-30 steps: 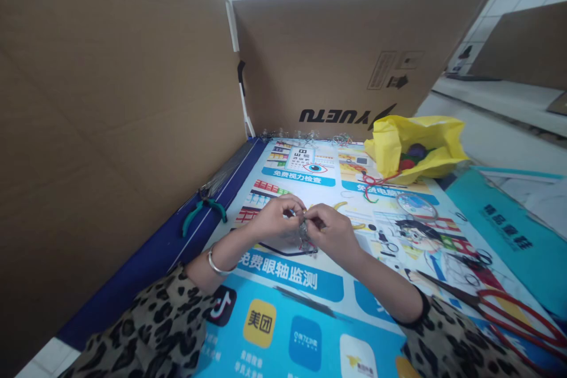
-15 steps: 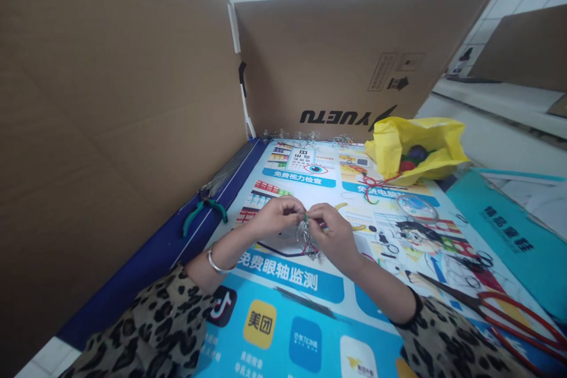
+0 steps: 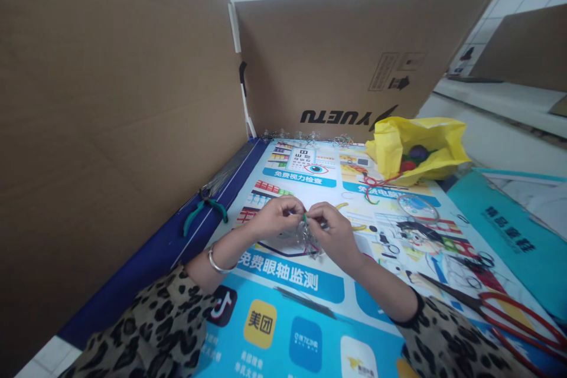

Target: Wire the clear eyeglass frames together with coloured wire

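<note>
The left hand (image 3: pixel 283 215) and right hand (image 3: pixel 330 225) pinch the green tie (image 3: pixel 305 219) atop a wire bundle (image 3: pixel 309 240) over the table (image 3: pixel 330 360), fingertips nearly together. The bundle looks light, springy, easily bent; its tied top seems the best hold. The cardboard (image 3: pixel 310 59) reads "YUETU" upside down; the table print, "免费眼轴监测".

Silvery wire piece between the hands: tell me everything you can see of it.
The silvery wire piece is a small, loose cluster of thin, shiny strands, apparently metal wire. A green bit shows at its top, where the left hand and the right hand come together in a pinching grip. The strands hang below that grip, over the printed sheet; whether they touch it cannot be told. Its finer shape is too blurred to make out.
</note>
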Available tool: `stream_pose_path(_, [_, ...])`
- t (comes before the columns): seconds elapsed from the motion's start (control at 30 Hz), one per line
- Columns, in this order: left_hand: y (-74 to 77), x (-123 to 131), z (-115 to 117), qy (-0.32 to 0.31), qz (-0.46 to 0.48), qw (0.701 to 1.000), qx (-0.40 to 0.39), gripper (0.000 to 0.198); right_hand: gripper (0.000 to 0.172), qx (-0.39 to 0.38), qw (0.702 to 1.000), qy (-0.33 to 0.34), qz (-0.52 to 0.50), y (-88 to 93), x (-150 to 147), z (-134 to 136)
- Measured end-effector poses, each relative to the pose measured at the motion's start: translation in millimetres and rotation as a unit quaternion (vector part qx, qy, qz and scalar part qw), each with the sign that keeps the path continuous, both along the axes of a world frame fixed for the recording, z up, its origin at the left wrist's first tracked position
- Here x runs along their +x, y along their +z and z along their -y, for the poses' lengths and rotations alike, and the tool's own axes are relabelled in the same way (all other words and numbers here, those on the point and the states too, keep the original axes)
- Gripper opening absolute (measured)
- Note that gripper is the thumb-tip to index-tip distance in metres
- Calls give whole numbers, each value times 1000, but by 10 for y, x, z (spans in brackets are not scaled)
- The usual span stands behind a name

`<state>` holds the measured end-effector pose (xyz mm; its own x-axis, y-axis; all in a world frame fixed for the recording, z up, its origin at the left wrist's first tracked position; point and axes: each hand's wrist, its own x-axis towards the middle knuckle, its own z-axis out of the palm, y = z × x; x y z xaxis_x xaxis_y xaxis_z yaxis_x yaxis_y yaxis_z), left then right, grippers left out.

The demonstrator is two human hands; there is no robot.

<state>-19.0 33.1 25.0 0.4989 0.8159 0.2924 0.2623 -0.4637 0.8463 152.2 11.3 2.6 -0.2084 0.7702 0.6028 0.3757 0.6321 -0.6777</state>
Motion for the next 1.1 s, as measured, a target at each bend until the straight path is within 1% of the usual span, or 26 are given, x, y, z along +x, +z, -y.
stream_pose_path(0.17, [-43, -13, -21, -2, 38, 998, -49, 5, 11, -33, 998, 23, -41, 31, -4, 11])
stream_pose_path(0.23, [-68, -20, -40, -1, 47, 998, -51, 5, 10, -39, 997, 33, -57, 48, -1, 18])
stream_pose_path(0.3, [-87, -26, -58, 14, 48, 998, -31, 3, 9, -46, 996, 37, -68, 66, 6, 26])
stream_pose_path(0.4, [-88, -29, -65, 58, 48, 997, 19, 6, 9, -57, 995, 34, -80, 89, 18, 32])
stream_pose_path(0.5, [-48, -16, -37, 94, 36, 993, 61, 8, 10, -71, 993, 39, -81, 108, 21, 32])
stream_pose_path(0.6, [0, 13, 6, 115, 19, 988, 97, 10, 10, -77, 993, 43, -77, 123, 15, 31])
stream_pose_path(0.73, [4, 42, 37, 147, 3, 980, 132, 12, 12, -82, 993, 51, -69, 115, 11, 36])
stream_pose_path(0.8, [-18, 41, 40, 158, -1, 976, 147, 11, 12, -93, 992, 60, -56, 103, 15, 36])
stream_pose_path(0.9, [-50, 29, 35, 148, -5, 977, 151, 9, 11, -113, 991, 68, -11, 116, 28, 16])
stream_pose_path(1.0, [-73, 23, 21, 131, -9, 983, 131, 9, 8, -132, 989, 67, 21, 215, 54, -56])
stream_pose_path(1.1, [-98, 23, 0, 125, -13, 986, 109, 8, 10, -174, 983, 58, 5, 419, 99, -172])
